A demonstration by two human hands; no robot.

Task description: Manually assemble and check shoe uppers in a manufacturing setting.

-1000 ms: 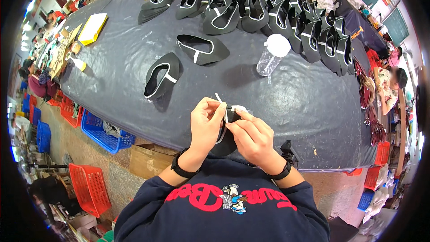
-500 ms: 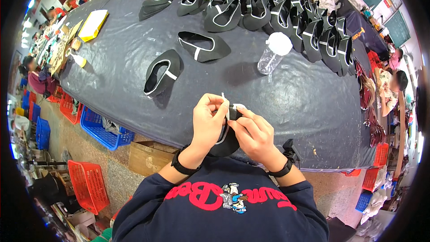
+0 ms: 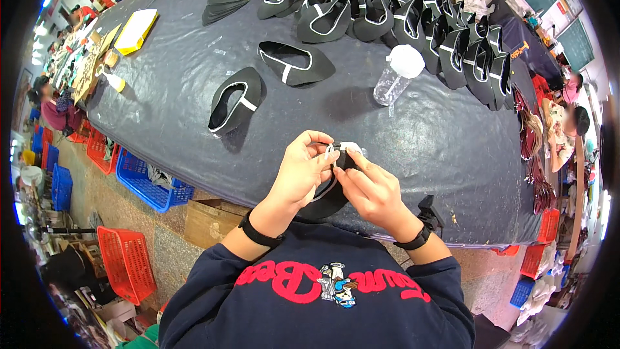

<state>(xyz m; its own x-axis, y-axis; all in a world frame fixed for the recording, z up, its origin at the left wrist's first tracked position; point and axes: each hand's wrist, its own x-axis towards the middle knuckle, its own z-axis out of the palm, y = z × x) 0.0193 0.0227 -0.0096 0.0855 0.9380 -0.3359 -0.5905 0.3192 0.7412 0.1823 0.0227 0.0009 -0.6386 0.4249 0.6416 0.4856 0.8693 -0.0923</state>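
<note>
Near the front edge of the table, both my hands are on a black shoe upper (image 3: 328, 204) with white edging. My left hand (image 3: 297, 169) is closed, its thumb and fingertips pinching a narrow white strip (image 3: 330, 154) at the upper's far end. My right hand (image 3: 373, 189) is closed on the same end, thumb and fingers gripping the black material just right of the strip. My fingers cover part of the edge between them. Two similar shoe uppers (image 3: 236, 102) (image 3: 296, 64) lie beyond my hands, each with a white band across one side.
Many more black uppers (image 3: 378, 16) crowd the far and right side of the dark-covered table (image 3: 439, 155). A clear bottle with a white lid (image 3: 405, 64) stands mid-table. Left are a yellow-white box (image 3: 137, 31) and a squeeze bottle (image 3: 115, 82). A blue basket (image 3: 152, 184) sits below the edge.
My left fingers have shifted slightly right, and the strip's end no longer sticks up above them. My right hand has moved a little to the right, still gripping the upper.
</note>
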